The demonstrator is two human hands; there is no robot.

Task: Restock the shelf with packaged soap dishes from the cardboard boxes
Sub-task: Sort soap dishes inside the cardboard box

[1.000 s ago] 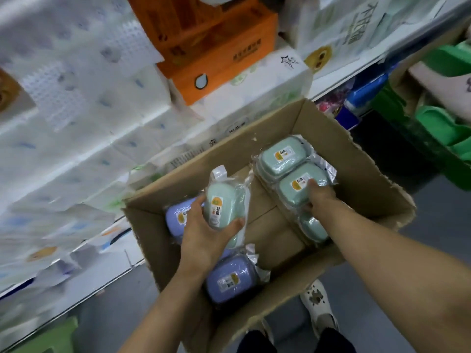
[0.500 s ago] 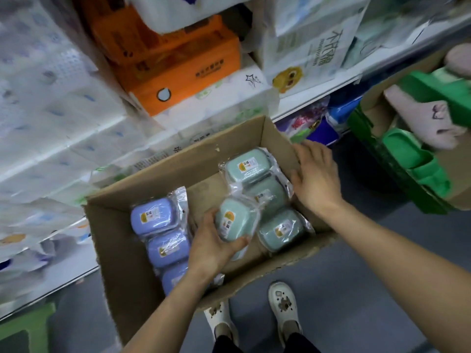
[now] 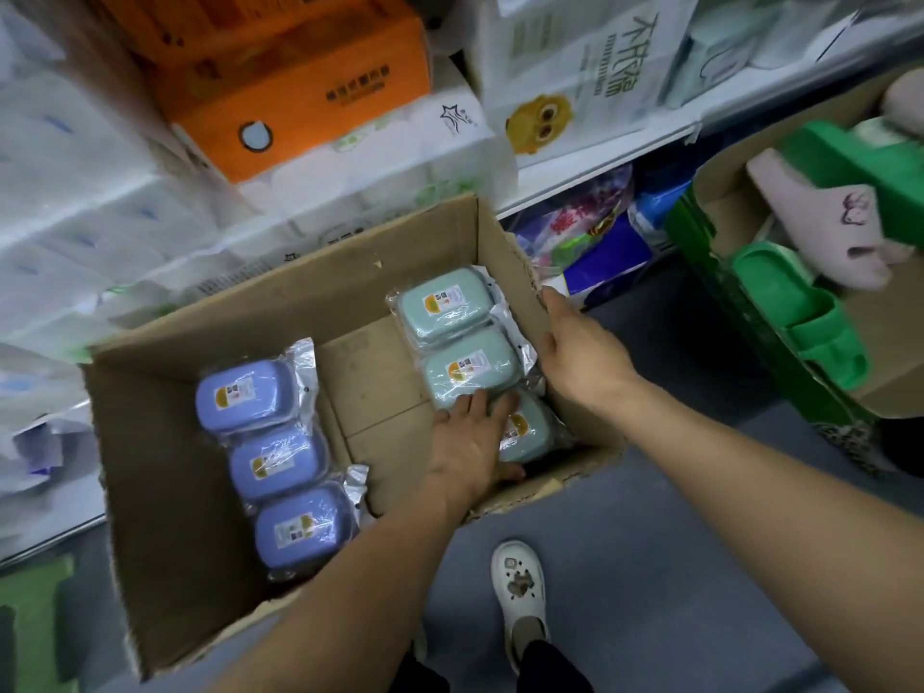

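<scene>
Where the frame cuts off at the bottom, a white shoe (image 3: 520, 602) stands on the grey floor (image 3: 675, 567) just outside the near flap of the cardboard box (image 3: 165, 542). Left hand (image 3: 467, 442) lies flat inside the box, its fingers (image 3: 492, 410) straight and released on top of the nearest green soap dish (image 3: 527, 432), which it largely hides; the hand also overlaps the edge of the middle green one (image 3: 470, 372). A third green dish (image 3: 442, 305) lies beyond, the three forming a row along the box's right wall. Along the left side three purple soap dishes (image 3: 272, 460) lie in a matching row, each in clear wrap with a small label too blurred to read. Bare cardboard floor shows between the two rows. Right hand (image 3: 580, 352) rests on the box's right wall, thumb inside, fingers (image 3: 552, 305) folded over the rim, grasping it. To the right a second carton (image 3: 890, 387) holds green slippers (image 3: 800, 317) and a pale pink one (image 3: 830, 222), partly cut off by the frame. Behind the box, wrapped tissue packs (image 3: 125, 207) and an orange carton (image 3: 295, 97) crowd the shelf (image 3: 600, 187), leaving little open room there.
</scene>
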